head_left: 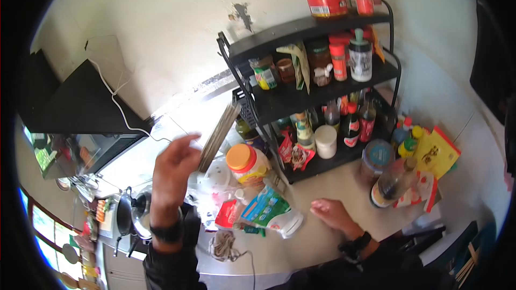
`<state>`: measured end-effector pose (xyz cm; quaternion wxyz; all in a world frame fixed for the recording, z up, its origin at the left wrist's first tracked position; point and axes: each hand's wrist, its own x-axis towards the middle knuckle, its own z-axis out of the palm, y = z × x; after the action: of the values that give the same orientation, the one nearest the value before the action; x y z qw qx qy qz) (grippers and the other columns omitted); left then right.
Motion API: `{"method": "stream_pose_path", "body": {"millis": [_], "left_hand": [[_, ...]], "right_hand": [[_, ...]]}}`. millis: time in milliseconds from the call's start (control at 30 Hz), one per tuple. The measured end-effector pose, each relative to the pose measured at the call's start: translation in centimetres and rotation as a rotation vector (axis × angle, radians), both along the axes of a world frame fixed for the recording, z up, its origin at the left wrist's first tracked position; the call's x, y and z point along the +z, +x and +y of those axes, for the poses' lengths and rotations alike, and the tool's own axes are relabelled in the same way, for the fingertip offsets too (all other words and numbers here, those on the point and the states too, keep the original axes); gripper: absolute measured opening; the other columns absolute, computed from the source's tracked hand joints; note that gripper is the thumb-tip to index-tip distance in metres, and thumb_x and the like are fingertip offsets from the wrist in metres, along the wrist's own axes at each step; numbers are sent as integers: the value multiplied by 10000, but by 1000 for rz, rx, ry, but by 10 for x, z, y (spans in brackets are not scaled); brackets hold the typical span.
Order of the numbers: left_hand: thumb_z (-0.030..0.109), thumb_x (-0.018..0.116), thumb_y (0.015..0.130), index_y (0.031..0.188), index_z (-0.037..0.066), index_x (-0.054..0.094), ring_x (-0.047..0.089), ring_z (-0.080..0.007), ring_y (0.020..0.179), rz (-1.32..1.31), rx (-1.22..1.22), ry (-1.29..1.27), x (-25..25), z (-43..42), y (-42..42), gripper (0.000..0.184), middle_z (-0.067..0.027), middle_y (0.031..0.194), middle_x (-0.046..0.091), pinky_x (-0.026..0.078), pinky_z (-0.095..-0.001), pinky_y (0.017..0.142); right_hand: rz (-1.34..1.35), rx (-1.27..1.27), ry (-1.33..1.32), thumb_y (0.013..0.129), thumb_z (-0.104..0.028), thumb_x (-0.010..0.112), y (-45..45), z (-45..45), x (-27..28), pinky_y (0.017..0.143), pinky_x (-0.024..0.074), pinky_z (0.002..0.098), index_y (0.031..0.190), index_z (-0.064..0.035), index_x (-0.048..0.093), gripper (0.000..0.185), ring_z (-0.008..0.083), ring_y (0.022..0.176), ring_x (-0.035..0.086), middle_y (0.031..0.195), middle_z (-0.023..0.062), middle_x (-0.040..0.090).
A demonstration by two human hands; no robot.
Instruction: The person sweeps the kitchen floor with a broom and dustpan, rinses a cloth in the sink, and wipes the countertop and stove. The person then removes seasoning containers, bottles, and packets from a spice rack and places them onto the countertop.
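My left hand is raised over the left part of the counter, smeared by motion, with thumb and fingers apart. Just beyond its fingertips a long, flat, greyish-brown slatted object stands tilted by the rack; its kind is unclear. Low over the counter, my right hand has loosely bent fingers and holds nothing visible. To its left lies a blue, white and green pouch. Behind that pouch sits a jar with an orange lid, and a red packet is beside it. A bunched grey cloth-like thing with a cord lies near the front edge.
A black three-tier rack bears jars, bottles and packets. Right of it stand a blue-lidded jar, a dark bottle and a yellow packet. At far left are a pan and a range hood with a white cable.
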<state>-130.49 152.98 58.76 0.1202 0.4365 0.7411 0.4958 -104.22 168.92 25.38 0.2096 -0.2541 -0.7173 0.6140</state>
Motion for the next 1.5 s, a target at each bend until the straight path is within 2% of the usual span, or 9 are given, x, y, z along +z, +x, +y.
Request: {"method": "stream_pose_path", "body": {"millis": [533, 800, 967, 1067, 1167, 1300, 1367, 1433, 1500], "left_hand": [[-9, 580, 840, 1234, -22, 592, 559, -92, 754, -438, 441, 400, -141, -330, 13, 395, -28, 845, 620, 434, -221, 700], [90, 587, 927, 1312, -45, 521, 606, -150, 840, -473, 880, 410, -229, -572, 71, 413, -94, 969, 652, 494, -283, 759], [40, 602, 862, 1225, -20, 605, 594, -108, 655, -589, 1375, 152, -351, -702, 179, 368, -22, 766, 651, 491, -265, 622], [141, 642, 765, 1135, 43, 680, 650, -175, 708, -549, 1682, -263, -414, -750, 281, 385, -95, 783, 696, 524, -335, 690], [176, 655, 728, 1118, 73, 695, 675, -234, 746, -596, 1916, -492, -424, -751, 385, 405, -113, 819, 709, 532, -357, 734], [177, 667, 713, 1120, 85, 697, 702, -279, 867, -775, 2152, -493, -488, -750, 532, 419, -152, 922, 725, 541, -370, 809], [153, 665, 720, 1116, 53, 692, 702, -283, 906, -983, 2326, -297, -544, -748, 595, 409, -162, 966, 727, 536, -361, 857], [100, 664, 732, 1111, 21, 691, 711, -265, 821, -1007, 2415, -291, -541, -732, 599, 388, -150, 949, 730, 567, -369, 768], [65, 660, 737, 1119, 13, 687, 705, -239, 755, -1157, 2446, -15, -522, -728, 574, 386, -136, 930, 726, 572, -363, 672]], "right_hand": [[7, 26, 121, 914, -185, 691, -9, -129, 45, 750, 551, 261, 1045, 6, 694, 231, 126, 816, 697, 912, 90, 734], [23, 504, -77, 939, -131, 651, -74, -310, 63, 758, 524, 254, 1076, 3, 676, 193, 98, 831, 652, 954, 56, 713], [-100, 914, -41, 934, -139, 660, -113, -422, 43, 765, 516, 250, 1095, 9, 670, 220, 89, 835, 642, 966, 48, 711], [-188, 1180, -31, 917, -167, 691, -126, -477, 46, 778, 521, 256, 1124, -12, 675, 259, 92, 846, 649, 975, 47, 720], [-219, 1377, 8, 910, -184, 700, -145, -524, 39, 789, 523, 262, 1120, -15, 681, 270, 102, 853, 656, 979, 52, 723], [-207, 1546, 121, 894, -187, 705, -167, -576, 28, 792, 528, 282, 1116, -17, 684, 281, 124, 856, 669, 968, 70, 726], [-253, 1558, 147, 889, -186, 707, -174, -594, 27, 785, 529, 280, 1111, -15, 684, 282, 122, 856, 667, 951, 68, 725], [-304, 1554, 122, 892, -192, 708, -175, -610, 19, 782, 527, 274, 1107, -16, 687, 279, 115, 854, 663, 945, 64, 724], [-318, 1626, 217, 887, -211, 718, -177, -633, 10, 789, 530, 266, 1103, -14, 691, 293, 114, 857, 668, 941, 66, 726]]}}
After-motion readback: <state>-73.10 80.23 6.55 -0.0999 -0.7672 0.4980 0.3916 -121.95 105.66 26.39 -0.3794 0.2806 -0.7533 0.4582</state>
